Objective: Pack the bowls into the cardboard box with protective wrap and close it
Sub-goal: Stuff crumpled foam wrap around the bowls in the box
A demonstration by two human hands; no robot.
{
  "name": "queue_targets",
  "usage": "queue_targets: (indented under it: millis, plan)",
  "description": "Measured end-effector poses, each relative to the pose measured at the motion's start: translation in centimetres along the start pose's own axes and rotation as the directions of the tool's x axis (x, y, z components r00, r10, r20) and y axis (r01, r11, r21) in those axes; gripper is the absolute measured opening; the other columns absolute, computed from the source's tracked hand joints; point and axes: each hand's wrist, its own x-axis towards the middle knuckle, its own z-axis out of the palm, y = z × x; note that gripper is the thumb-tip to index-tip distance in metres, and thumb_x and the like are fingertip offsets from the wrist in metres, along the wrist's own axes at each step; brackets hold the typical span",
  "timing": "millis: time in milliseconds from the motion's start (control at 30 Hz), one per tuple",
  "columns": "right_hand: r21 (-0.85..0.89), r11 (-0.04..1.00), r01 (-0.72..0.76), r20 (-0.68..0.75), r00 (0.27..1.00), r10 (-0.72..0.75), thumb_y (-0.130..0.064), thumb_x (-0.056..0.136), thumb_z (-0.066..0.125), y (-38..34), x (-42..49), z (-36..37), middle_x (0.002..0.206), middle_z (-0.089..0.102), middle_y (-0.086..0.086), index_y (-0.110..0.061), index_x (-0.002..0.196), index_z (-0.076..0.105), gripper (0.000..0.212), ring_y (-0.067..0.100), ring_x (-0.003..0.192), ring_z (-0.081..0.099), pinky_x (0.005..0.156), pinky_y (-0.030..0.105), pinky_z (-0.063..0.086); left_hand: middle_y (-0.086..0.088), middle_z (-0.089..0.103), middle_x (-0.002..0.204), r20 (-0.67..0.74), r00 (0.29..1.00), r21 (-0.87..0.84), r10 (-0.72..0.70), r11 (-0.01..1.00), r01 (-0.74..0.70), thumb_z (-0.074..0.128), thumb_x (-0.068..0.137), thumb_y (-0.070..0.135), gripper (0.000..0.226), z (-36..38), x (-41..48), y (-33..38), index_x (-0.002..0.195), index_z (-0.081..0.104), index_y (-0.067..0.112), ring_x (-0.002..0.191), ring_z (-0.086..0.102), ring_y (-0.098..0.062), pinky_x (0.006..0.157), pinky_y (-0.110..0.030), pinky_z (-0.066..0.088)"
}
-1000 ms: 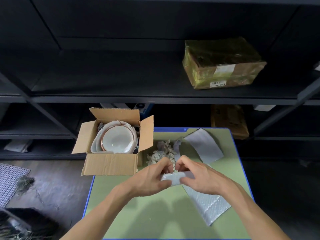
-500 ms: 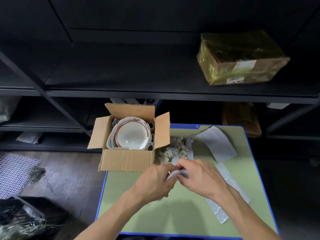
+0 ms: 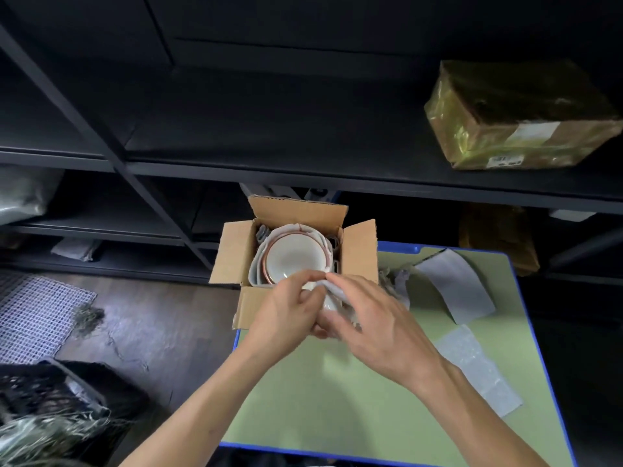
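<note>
White red-rimmed bowls (image 3: pixel 292 256) nest in the open cardboard box (image 3: pixel 359 251) at bench's (image 3: pixel 337 399) far-left corner; left hand (image 3: pixel 286 311) & right hand (image 3: pixel 374 318), fingers (image 3: pixel 305 277) curled, both pinch crumpled wrap (image 3: pixel 333 289) at box's near edge.

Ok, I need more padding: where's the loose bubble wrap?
In the head view the bubble wrap sheet lies on the right side of the green table, nearer the person than the grey sheet.

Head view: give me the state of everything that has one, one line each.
cardboard box: open, flaps spread.
bowls: nested inside the box, uncovered.
folded wrap: held by both hands over the box's near edge.
left hand: pinching the folded wrap.
right hand: gripping the folded wrap.
taped parcel: sealed.
loose sheets: lying flat.
</note>
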Motion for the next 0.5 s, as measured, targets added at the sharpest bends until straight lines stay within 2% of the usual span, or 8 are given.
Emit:
queue_targets:
  millis: [67, 100, 167, 233, 300, 367, 433, 500]
  plan:
    - [0.015, 1.000, 0.015, 0.050, 0.999, -0.015, -0.062, 0.091, 0.051, -1.0, 0.6, 0.8, 0.150, 0.038, -0.023, -0.036, 0.150, 0.030, 0.068, -0.004, 0.135, 0.036, 0.104, 0.022, 0.038, -0.001, 0.069, 0.064, -0.042, 0.999, -0.057, -0.032, 0.998, 0.030, 0.046, 0.101, 0.019, 0.025, -1.4, 0.0, -0.2, 0.116, 0.064, 0.028, 0.064, 0.070, -0.017, 0.073, -0.038, 0.061]
    - [0.005, 1.000, 0.025, 0.040, 0.999, -0.025, -0.053, 0.093, 0.056, -1.5, 0.9, 1.3, 0.149, 0.040, -0.020, -0.033, 0.149, 0.029, 0.065, -0.002, 0.132, 0.039, 0.100, 0.020, 0.039, -0.003, 0.071, 0.069, -0.036, 0.998, -0.100, -0.045, 0.994, 0.041, 0.047, 0.101, 0.020, 0.025, -2.1, 0.0, -0.3, 0.115, 0.065, 0.029, 0.071, 0.072, -0.022, 0.076, -0.041, 0.062]
    - [-0.006, 1.000, 0.024, -0.003, 1.000, -0.024, -0.032, 0.098, 0.053, -2.0, 1.4, 1.9, 0.138, 0.053, -0.009, -0.029, 0.141, 0.033, 0.047, 0.009, 0.116, 0.053, 0.085, 0.023, 0.043, -0.006, 0.074, 0.079, 0.022, 0.999, -0.156, -0.048, 0.986, 0.051, 0.049, 0.102, 0.023, 0.021, -3.4, -0.1, -0.9, 0.116, 0.065, 0.027, 0.081, 0.074, -0.029, 0.081, -0.047, 0.061]
    - [0.032, 0.999, 0.001, -0.015, 1.000, -0.001, -0.025, 0.101, 0.047, -2.3, 2.0, 2.2, 0.125, 0.058, -0.008, -0.030, 0.132, 0.037, 0.033, 0.012, 0.100, 0.058, 0.078, 0.029, 0.046, -0.007, 0.076, 0.086, 0.096, 0.995, -0.115, 0.015, 0.993, -0.004, 0.052, 0.102, 0.027, 0.019, -4.8, -0.4, -1.5, 0.120, 0.061, 0.026, 0.085, 0.074, -0.026, 0.085, -0.044, 0.060]
    - [0.067, 0.998, 0.014, -0.015, 1.000, -0.013, -0.021, 0.100, 0.049, -2.5, 2.7, 2.4, 0.125, 0.052, -0.014, -0.031, 0.128, 0.043, 0.030, 0.002, 0.104, 0.054, 0.084, 0.023, 0.044, -0.008, 0.075, 0.084, 0.155, 0.985, -0.089, 0.077, 0.994, -0.063, 0.056, 0.101, 0.029, 0.018, -6.1, -0.5, -1.9, 0.119, 0.059, 0.026, 0.079, 0.071, -0.021, 0.080, -0.033, 0.059]
    - [0.083, 0.996, 0.046, -0.033, 0.999, -0.044, -0.016, 0.098, 0.054, -2.7, 3.4, 2.7, 0.126, 0.046, -0.018, -0.031, 0.126, 0.052, 0.032, -0.007, 0.113, 0.049, 0.091, 0.012, 0.038, -0.005, 0.070, 0.074, 0.172, 0.980, -0.045, 0.098, 0.995, -0.092, 0.059, 0.100, 0.027, 0.011, -7.4, -0.3, -2.4, 0.111, 0.059, 0.027, 0.067, 0.063, -0.015, 0.069, -0.025, 0.054]
    - [0.089, 0.996, 0.030, -0.050, 0.998, -0.025, -0.018, 0.097, 0.057, -3.1, 3.9, 3.1, 0.125, 0.047, -0.021, -0.035, 0.126, 0.055, 0.034, -0.009, 0.116, 0.048, 0.093, 0.006, 0.035, 0.006, 0.061, 0.067, 0.167, 0.978, 0.075, 0.125, 0.988, -0.139, 0.062, 0.097, 0.034, 0.008, -8.4, 0.2, -3.2, 0.103, 0.057, 0.033, 0.063, 0.055, -0.011, 0.063, -0.024, 0.046]
    - [0.095, 0.995, -0.013, -0.050, 0.999, 0.018, -0.022, 0.097, 0.058, -3.6, 4.3, 3.4, 0.126, 0.051, -0.023, -0.039, 0.129, 0.052, 0.036, -0.010, 0.116, 0.048, 0.091, 0.004, 0.034, 0.005, 0.058, 0.071, 0.162, 0.972, 0.202, 0.168, 0.959, -0.199, 0.065, 0.093, 0.044, 0.016, -9.3, 0.8, -3.9, 0.100, 0.054, 0.035, 0.064, 0.049, -0.014, 0.061, -0.029, 0.041]
